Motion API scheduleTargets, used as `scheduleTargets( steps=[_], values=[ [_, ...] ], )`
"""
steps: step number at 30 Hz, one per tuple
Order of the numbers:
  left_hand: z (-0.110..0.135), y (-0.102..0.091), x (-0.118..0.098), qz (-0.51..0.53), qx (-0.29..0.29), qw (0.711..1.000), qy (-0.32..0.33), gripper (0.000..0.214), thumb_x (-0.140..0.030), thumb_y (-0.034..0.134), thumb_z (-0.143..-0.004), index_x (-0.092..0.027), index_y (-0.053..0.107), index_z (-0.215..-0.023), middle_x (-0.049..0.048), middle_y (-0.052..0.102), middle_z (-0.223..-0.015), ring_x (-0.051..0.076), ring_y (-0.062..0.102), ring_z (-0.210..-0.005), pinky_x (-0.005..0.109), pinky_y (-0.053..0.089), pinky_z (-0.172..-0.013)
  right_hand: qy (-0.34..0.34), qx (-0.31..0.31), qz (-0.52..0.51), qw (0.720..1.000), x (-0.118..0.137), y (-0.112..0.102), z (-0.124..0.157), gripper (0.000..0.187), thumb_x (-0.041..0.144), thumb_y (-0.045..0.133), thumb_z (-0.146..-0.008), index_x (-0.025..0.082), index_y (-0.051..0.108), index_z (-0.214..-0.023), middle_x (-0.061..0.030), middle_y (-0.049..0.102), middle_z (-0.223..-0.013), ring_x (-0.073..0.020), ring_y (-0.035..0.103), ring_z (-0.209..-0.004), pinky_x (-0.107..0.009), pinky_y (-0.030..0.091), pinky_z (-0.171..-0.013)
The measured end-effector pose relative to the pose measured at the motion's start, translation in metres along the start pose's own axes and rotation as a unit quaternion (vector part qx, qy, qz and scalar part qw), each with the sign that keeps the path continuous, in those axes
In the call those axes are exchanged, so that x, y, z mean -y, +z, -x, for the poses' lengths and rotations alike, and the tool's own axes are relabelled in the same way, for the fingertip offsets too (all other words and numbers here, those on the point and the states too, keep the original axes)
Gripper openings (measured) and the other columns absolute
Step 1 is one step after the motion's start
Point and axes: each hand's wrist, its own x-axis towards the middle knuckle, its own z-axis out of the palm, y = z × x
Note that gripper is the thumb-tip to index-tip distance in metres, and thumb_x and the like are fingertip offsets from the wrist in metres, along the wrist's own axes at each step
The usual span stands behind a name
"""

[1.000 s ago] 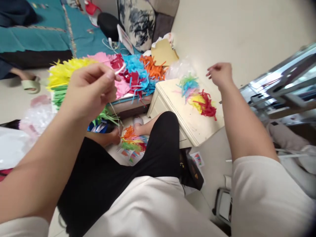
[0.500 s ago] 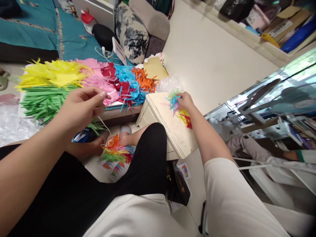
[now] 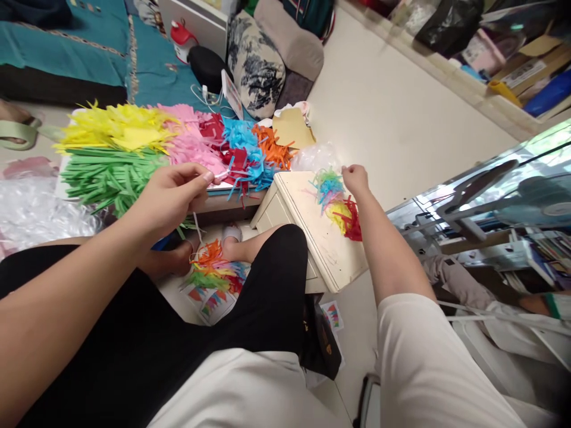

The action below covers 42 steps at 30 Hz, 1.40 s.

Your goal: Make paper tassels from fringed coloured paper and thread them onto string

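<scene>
My left hand (image 3: 178, 191) is closed in a pinch on a white string (image 3: 197, 226). A short end shows at the fingertips, and another stretch hangs under the palm toward a bundle of multicoloured paper tassels (image 3: 213, 264) on the floor. Over the cream cabinet top (image 3: 307, 223), my right hand (image 3: 357, 180) is closed, its fingertips pressed together; what they hold, if anything, is too small to make out. Just left of it lies a row of tassels (image 3: 332, 196) in green, blue, pink, yellow and red.
Piles of fringed paper lie on the low table: yellow (image 3: 118, 128), green (image 3: 113, 175), pink (image 3: 191, 137), blue (image 3: 243, 135) and orange (image 3: 272, 145). Clear plastic wrap (image 3: 40, 199) lies at left. Printed sheets (image 3: 209, 303) and a black bag (image 3: 319, 342) are on the floor.
My right hand has drawn slightly away from the tassels on the cabinet, which show more fully. My left hand, still pinching the string, appears farther right, partly because the view has shifted.
</scene>
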Motion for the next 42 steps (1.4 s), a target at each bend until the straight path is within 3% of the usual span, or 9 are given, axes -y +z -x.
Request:
scheduleTargets(
  steps=[5, 13, 20, 25, 28, 33, 36, 39, 42],
  values=[
    [0.003, 0.004, 0.000, -0.007, 0.021, 1.000, -0.009, 0.053, -0.060, 0.105, -0.071, -0.021, 0.068, -0.074, -0.0080, 0.037, -0.052, 0.005, 0.029, -0.047, 0.020, 0.021, -0.044, 0.040, 0.028, -0.036, 0.998, 0.001, 0.029, 0.022, 0.031, 0.020, 0.088, -0.077, 0.024, 0.060, -0.067, -0.0141, 0.075, -0.086, -0.0371, 0.073, -0.107, -0.048, 0.056, -0.107],
    [0.001, -0.003, 0.007, -0.022, 0.022, 0.999, 0.013, 0.036, -0.045, 0.094, -0.081, -0.021, 0.068, -0.075, -0.0067, 0.039, -0.053, 0.007, 0.029, -0.044, 0.022, 0.018, -0.043, 0.069, -0.117, -0.228, 0.964, 0.017, -0.010, 0.001, 0.036, 0.031, 0.062, -0.095, 0.030, 0.034, -0.072, 0.0015, 0.042, -0.065, -0.0223, 0.061, -0.076, -0.032, 0.055, -0.067],
    [0.005, 0.006, 0.007, -0.065, 0.072, 0.985, 0.139, 0.043, -0.059, 0.088, -0.093, -0.020, 0.074, -0.082, 0.0039, 0.066, -0.075, 0.010, 0.049, -0.053, 0.024, 0.038, -0.047, -0.093, -0.036, -0.582, 0.807, 0.084, -0.046, 0.060, 0.049, 0.046, 0.085, -0.080, 0.028, 0.041, -0.075, 0.0051, 0.043, -0.070, -0.0118, 0.046, -0.056, -0.024, 0.042, -0.051],
    [0.019, 0.010, 0.001, -0.216, 0.083, 0.920, 0.316, 0.047, -0.064, 0.075, -0.105, -0.021, 0.082, -0.088, 0.0180, 0.074, -0.142, 0.029, 0.074, -0.123, 0.038, 0.066, -0.091, -0.095, 0.264, -0.618, 0.734, 0.173, -0.015, 0.168, 0.047, 0.040, 0.096, -0.071, 0.025, 0.051, -0.074, 0.0068, 0.043, -0.066, -0.0086, 0.043, -0.054, -0.022, 0.039, -0.049],
    [0.022, 0.009, 0.004, -0.262, 0.113, 0.892, 0.351, 0.041, -0.059, 0.068, -0.111, -0.023, 0.085, -0.099, 0.0187, 0.065, -0.162, 0.027, 0.077, -0.113, 0.044, 0.065, -0.094, -0.066, 0.383, -0.607, 0.693, 0.215, 0.009, 0.210, 0.039, 0.036, 0.097, -0.064, 0.023, 0.061, -0.071, 0.0058, 0.047, -0.061, -0.0078, 0.041, -0.051, -0.022, 0.033, -0.047],
    [0.009, -0.007, 0.020, -0.295, 0.055, 0.873, 0.386, 0.041, -0.054, 0.060, -0.117, -0.022, 0.081, -0.102, 0.0137, 0.079, -0.117, 0.021, 0.075, -0.100, 0.037, 0.059, -0.090, -0.081, 0.476, -0.576, 0.659, 0.247, 0.056, 0.228, 0.047, 0.044, 0.107, -0.061, 0.022, 0.067, -0.072, 0.0016, 0.059, -0.064, -0.0100, 0.047, -0.055, -0.024, 0.037, -0.050],
    [-0.001, -0.019, 0.027, -0.300, -0.003, 0.887, 0.353, 0.046, -0.058, 0.061, -0.116, -0.020, 0.078, -0.097, 0.0067, 0.073, -0.090, 0.017, 0.065, -0.078, 0.032, 0.052, -0.075, -0.113, 0.453, -0.571, 0.675, 0.247, 0.084, 0.225, 0.051, 0.058, 0.105, -0.070, 0.022, 0.069, -0.076, -0.0005, 0.065, -0.071, -0.0134, 0.056, -0.061, -0.027, 0.043, -0.053],
    [-0.009, -0.026, 0.035, -0.299, -0.041, 0.910, 0.285, 0.047, -0.060, 0.062, -0.115, -0.020, 0.074, -0.094, 0.0036, 0.071, -0.084, 0.013, 0.056, -0.068, 0.030, 0.044, -0.066, -0.171, 0.293, -0.594, 0.729, 0.237, 0.104, 0.222, 0.049, 0.064, 0.104, -0.073, 0.023, 0.078, -0.085, -0.0011, 0.070, -0.078, -0.0145, 0.059, -0.068, -0.029, 0.050, -0.062],
    [-0.014, -0.026, 0.044, -0.310, -0.054, 0.924, 0.219, 0.040, -0.053, 0.065, -0.116, -0.020, 0.074, -0.096, 0.0028, 0.072, -0.084, 0.012, 0.054, -0.065, 0.028, 0.041, -0.063, -0.233, 0.254, -0.622, 0.703, 0.226, 0.115, 0.227, 0.053, 0.071, 0.101, -0.078, 0.025, 0.086, -0.102, -0.0015, 0.072, -0.085, -0.0152, 0.062, -0.074, -0.031, 0.056, -0.070]
  ],
)
